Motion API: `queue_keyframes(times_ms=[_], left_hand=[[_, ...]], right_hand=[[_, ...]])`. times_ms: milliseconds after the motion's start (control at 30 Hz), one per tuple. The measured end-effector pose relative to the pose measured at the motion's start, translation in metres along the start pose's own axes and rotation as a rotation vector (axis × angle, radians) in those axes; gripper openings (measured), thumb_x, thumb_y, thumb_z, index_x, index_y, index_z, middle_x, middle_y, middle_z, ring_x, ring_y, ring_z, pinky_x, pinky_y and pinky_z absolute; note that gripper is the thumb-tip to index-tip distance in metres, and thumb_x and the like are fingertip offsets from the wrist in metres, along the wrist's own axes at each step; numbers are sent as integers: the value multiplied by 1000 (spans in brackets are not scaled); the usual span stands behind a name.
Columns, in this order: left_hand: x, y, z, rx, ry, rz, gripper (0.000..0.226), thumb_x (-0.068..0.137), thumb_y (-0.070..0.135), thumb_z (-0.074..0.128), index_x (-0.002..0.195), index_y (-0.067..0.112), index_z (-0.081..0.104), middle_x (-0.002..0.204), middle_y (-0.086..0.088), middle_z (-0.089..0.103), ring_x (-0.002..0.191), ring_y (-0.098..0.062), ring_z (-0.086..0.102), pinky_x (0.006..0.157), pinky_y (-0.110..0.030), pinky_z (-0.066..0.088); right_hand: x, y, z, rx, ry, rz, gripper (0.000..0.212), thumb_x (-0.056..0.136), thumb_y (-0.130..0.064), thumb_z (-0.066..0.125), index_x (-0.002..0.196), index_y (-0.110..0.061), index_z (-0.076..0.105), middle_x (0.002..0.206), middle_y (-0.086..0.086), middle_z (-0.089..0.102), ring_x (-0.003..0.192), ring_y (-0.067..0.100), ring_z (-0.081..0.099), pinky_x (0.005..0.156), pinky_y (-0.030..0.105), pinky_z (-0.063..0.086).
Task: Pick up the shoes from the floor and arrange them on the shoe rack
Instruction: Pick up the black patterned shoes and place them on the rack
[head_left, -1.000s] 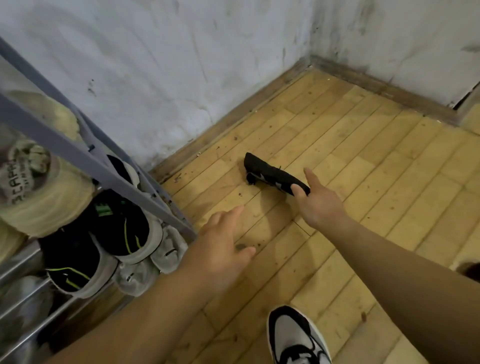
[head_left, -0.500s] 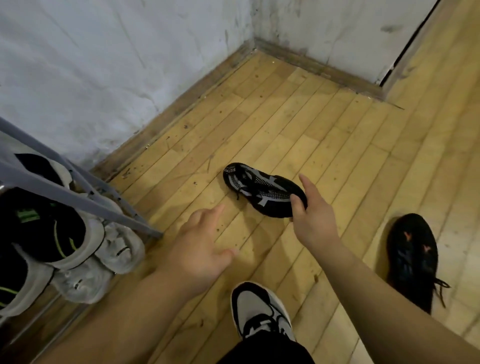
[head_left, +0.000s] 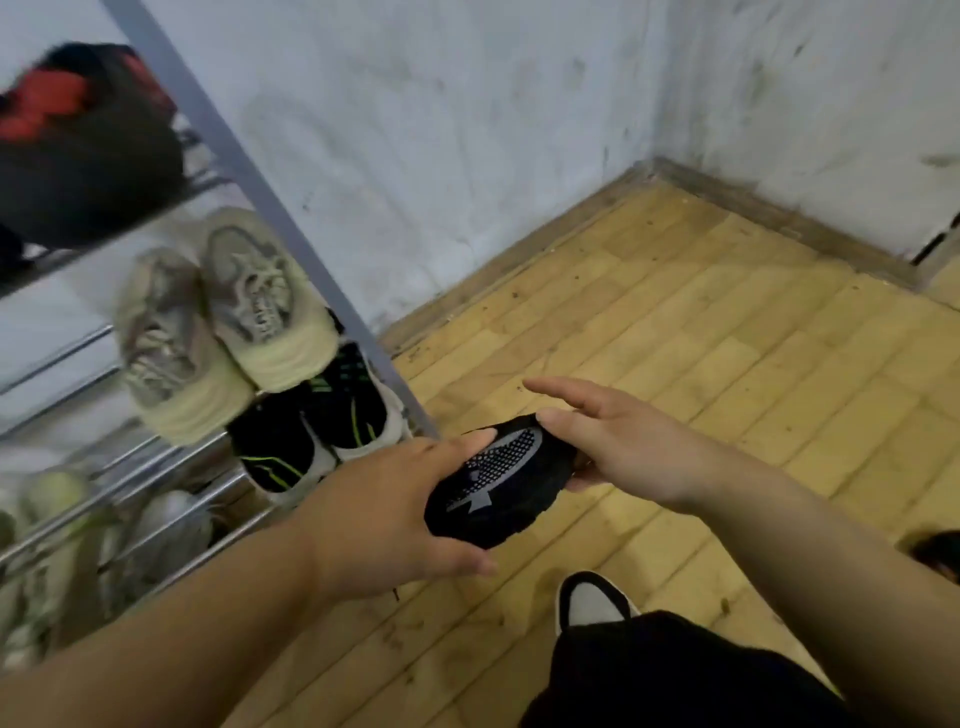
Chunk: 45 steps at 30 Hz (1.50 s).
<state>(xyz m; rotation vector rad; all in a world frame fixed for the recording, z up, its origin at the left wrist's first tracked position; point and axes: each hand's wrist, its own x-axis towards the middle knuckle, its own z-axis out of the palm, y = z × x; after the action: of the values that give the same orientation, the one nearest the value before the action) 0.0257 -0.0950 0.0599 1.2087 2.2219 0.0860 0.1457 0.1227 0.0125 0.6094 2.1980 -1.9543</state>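
A black mesh shoe (head_left: 506, 483) with grey markings is held in the air between both hands, just right of the shoe rack (head_left: 291, 208). My left hand (head_left: 395, 514) grips its toe end from the left and below. My right hand (head_left: 618, 441) holds its heel end, thumb on top and fingers spread. The grey metal rack fills the left side, with beige sneakers (head_left: 228, 317) on a middle shelf and black-and-green sneakers (head_left: 317, 426) on the shelf below. A second black shoe (head_left: 937, 553) lies on the floor at the right edge, mostly cut off.
A black-and-red shoe (head_left: 78, 135) sits on the upper shelf; pale shoes (head_left: 156, 525) lie blurred on the lowest rails. My own black-and-white shoe (head_left: 592, 600) stands on the wooden floor (head_left: 701, 338). White walls meet in a corner at the back right.
The black shoe has been lifted off the floor and carried left toward the rack. My left hand, open before, now grips its toe. The view has swung left and up onto the shelves.
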Motion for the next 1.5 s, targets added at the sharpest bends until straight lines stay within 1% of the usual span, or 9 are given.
queue_keyframes(times_ms=[67, 267, 500, 567, 733, 867, 1067, 1300, 1500], left_hand=[[-52, -13, -20, -22, 55, -89, 111, 67, 86, 69, 154, 67, 2, 143, 33, 38, 127, 2, 42, 99, -21, 39], [-239, -45, -70, -86, 350, -293, 108, 61, 85, 74, 150, 70, 15, 136, 37, 50, 124, 7, 51, 105, -26, 45], [-451, -67, -51, -37, 613, -603, 107, 56, 88, 74, 147, 71, 20, 128, 36, 55, 116, 3, 55, 96, -28, 47], [-507, -74, -29, -119, 713, -694, 103, 58, 81, 80, 144, 72, 25, 123, 37, 58, 113, 5, 58, 97, -30, 49], [-606, -88, 57, -469, 1027, -894, 87, 70, 60, 85, 142, 61, 36, 108, 33, 63, 87, 18, 63, 69, -15, 46], [-645, -114, 122, -960, 1427, -1020, 76, 81, 53, 80, 145, 43, 39, 115, 21, 63, 93, -3, 68, 72, -24, 52], [-644, -180, 148, -1861, 1923, -883, 93, 76, 48, 89, 150, 27, 37, 122, -10, 69, 99, -37, 73, 73, -59, 62], [-575, -262, 136, -2118, 1748, -579, 72, 82, 61, 79, 136, 18, 61, 116, -11, 77, 100, -35, 76, 76, -54, 64], [-524, -362, 241, -1318, 1236, -1352, 96, 87, 74, 61, 163, 35, 17, 162, -10, 36, 138, -35, 48, 105, -44, 47]], right_hand=[[-1, -50, 23, -244, -101, -105, 59, 98, -54, 58, 153, -43, 39, 132, -2, 63, 101, 27, 72, 91, 47, 59], [-42, -198, 129, -634, -314, -479, 75, 93, -57, 64, 158, -42, 31, 152, -23, 44, 124, 3, 55, 94, 21, 44], [-108, -289, 314, -771, -509, -797, 59, 99, -44, 61, 154, -34, 42, 127, -15, 62, 97, 2, 66, 81, 12, 47], [-129, -299, 375, -630, -610, -783, 58, 100, -34, 62, 155, -32, 42, 121, -9, 67, 82, 8, 74, 81, 27, 59], [-192, -292, 518, -566, -813, -742, 78, 100, -37, 61, 161, -42, 14, 113, -6, 69, 88, 16, 75, 90, 43, 60], [-233, -275, 599, -770, -996, -708, 94, 99, -45, 63, 161, -43, -8, 152, 7, 51, 124, 27, 61, 99, 36, 51], [-206, -249, 653, -1151, -1107, -632, 116, 86, -54, 74, 155, -53, -19, 155, 5, 47, 117, 22, 64, 102, 38, 52], [-100, -226, 666, -1063, -999, -681, 106, 89, -40, 76, 161, -49, -2, 158, -11, 41, 120, 10, 57, 102, 24, 47], [-7, -136, 671, -877, -844, -323, 84, 98, -40, 66, 158, -56, 10, 154, -13, 45, 115, 20, 67, 96, 46, 57]])
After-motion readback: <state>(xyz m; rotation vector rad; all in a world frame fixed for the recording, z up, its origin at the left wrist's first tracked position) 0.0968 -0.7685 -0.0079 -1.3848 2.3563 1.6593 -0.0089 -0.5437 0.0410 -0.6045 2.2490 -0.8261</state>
